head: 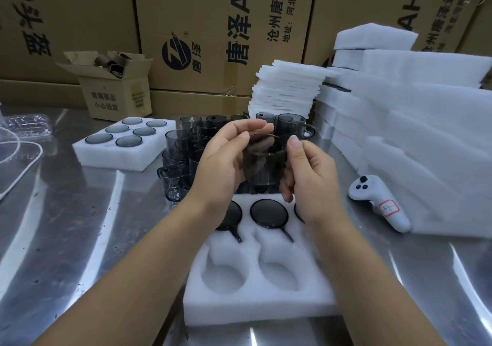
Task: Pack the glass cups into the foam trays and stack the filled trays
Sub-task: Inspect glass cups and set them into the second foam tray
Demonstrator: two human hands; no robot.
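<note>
Left fingers (247, 128): curved round the far and left side of the glass cup (266, 159), gripping it.
Right fingers (287, 190): curled round the cup's right side and base, thumb up near the rim.
Hands: left hand (223, 167) and right hand (311, 180) hold the smoky cup in the air between them.
Below: foam tray (253, 308) on the steel table (80, 226); its far pockets hold dark cups, its two near pockets show bare foam.
Beyond: loose cups (181, 143) stand clustered just past the tray.
Far left: filled tray (87, 154), six cups seated.
Right: white controller (380, 204) beside stacked foam (426, 132).
</note>
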